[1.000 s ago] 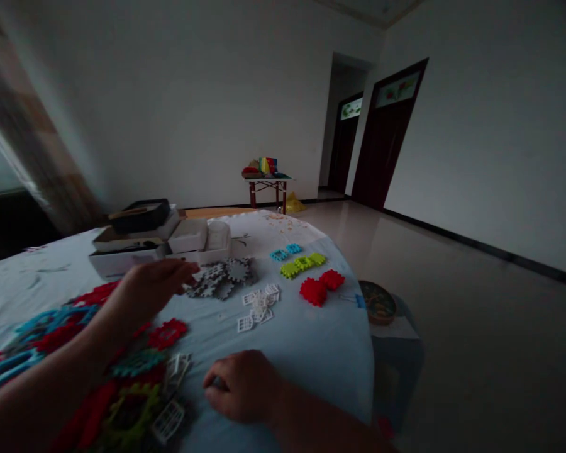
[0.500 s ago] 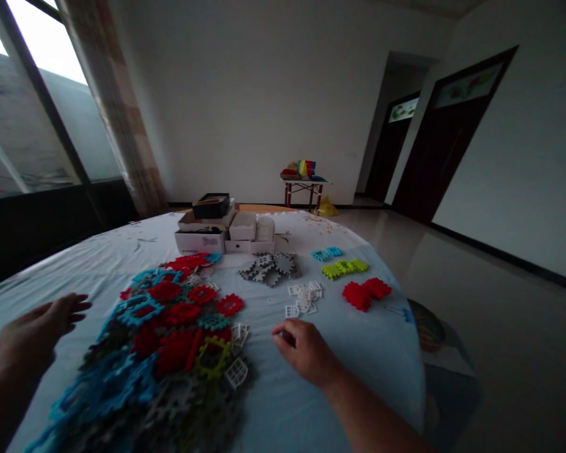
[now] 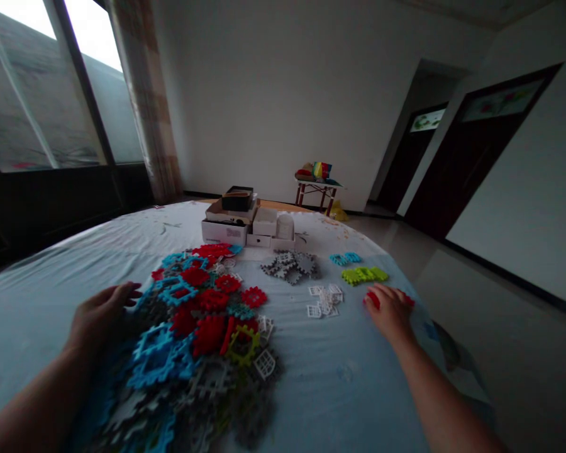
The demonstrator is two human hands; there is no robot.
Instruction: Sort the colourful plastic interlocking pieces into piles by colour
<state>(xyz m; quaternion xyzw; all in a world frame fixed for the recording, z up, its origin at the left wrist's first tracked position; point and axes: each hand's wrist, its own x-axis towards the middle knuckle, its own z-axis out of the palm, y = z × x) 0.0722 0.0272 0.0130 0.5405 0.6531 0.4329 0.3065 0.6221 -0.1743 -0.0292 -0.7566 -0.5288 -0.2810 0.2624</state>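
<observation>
Head view: a round counter (image 3: 51, 264) under a pale cloth carries sorted groups of flat, toothed plastic pieces. The right hand (image 3: 390, 309) lies palm down, fingers loosely spread, on top of the red pieces (image 3: 370, 299) near the counter's right edge — red shows at both sides of the hand, but whether the fingers grip any piece cannot be told. Just beyond it lies a short row of green pieces (image 3: 364, 275), and farther back a pair of light blue pieces (image 3: 345, 258). To the left of the right hand, apart from it, sits a small cluster of white pieces (image 3: 324, 301), and behind that a heap of grey pieces (image 3: 290, 266). The left hand (image 3: 100, 316) rests flat and open, fingers stretched forward, at the left edge of a big mixed pile (image 3: 193, 333) of red, blue, grey, white and yellow-green pieces that spreads over the near middle of the counter; its fingertips touch the blue pieces at the pile's edge. At the far side of the counter stands a group of white boxes (image 3: 249, 228) with a dark box on top. Beyond, by the wall — a small side table (image 3: 317, 187) holds coloured things.
</observation>
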